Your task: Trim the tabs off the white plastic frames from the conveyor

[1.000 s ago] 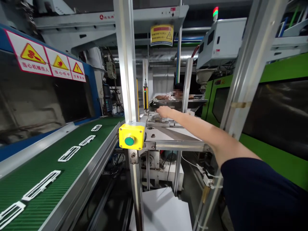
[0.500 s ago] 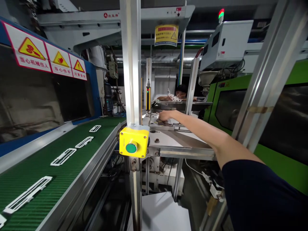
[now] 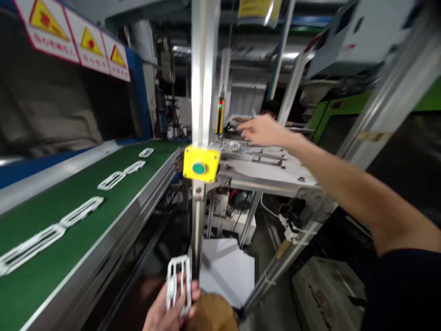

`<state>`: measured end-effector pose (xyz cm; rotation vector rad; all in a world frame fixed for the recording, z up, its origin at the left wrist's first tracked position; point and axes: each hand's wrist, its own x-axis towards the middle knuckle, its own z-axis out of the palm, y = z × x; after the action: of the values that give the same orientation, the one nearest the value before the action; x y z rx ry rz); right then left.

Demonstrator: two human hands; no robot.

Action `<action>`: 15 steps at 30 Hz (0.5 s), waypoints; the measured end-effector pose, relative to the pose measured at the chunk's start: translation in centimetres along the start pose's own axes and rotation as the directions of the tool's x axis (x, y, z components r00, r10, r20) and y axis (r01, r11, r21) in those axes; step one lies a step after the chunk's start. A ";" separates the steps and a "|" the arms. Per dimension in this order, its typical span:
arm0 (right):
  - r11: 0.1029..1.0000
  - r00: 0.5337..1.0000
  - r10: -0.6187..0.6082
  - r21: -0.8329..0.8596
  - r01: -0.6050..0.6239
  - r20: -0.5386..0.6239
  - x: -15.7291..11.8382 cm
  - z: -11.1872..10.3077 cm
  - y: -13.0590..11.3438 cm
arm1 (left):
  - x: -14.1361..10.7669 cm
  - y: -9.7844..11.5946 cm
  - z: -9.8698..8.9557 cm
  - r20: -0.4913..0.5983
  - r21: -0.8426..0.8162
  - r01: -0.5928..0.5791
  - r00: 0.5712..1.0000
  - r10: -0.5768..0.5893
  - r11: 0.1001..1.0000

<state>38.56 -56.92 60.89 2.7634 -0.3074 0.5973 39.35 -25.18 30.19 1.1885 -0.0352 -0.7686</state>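
Note:
In my left hand, low in the view, is a slotted white plastic frame, gripped between thumb and fingers and tilted upright. My right arm reaches forward over the metal work table. My right hand is raised above the table's far part, its fingers loosely bent, pointing left and somewhat blurred. I see nothing held in them. Small fittings and clear parts lie on the table below that hand. On the left, several similar white frames lie in a line on the green conveyor belt.
A yellow box with a green button is fixed to an upright aluminium post between belt and table. White sheets lie below the table. Behind it, a co-worker is partly visible. A slanting metal post stands at right.
My view has tipped downward. My right hand has lifted off the table fixture. My left hand has come into view with a white plastic frame in it. The frames on the belt have shifted.

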 end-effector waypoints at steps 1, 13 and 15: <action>0.997 0.996 -0.024 0.074 0.031 -0.090 -1.8 -0.9 -1.0 | -0.1 0.3 0.0 0.025 -0.045 -0.008 1.000 0.009 0.999; 0.927 0.945 -0.293 0.197 0.318 -0.146 -13.7 -1.3 -9.3 | -1.3 2.2 2.4 0.485 -0.080 -0.081 0.868 0.110 0.993; 0.898 0.936 -0.335 0.266 0.352 -0.107 -14.1 -0.1 -10.1 | -1.4 2.3 2.6 0.490 -0.048 -0.101 0.864 0.112 0.994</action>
<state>28.69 -45.38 52.51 2.9558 0.3021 0.6690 38.41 -26.13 33.67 0.9348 -0.5134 -0.9556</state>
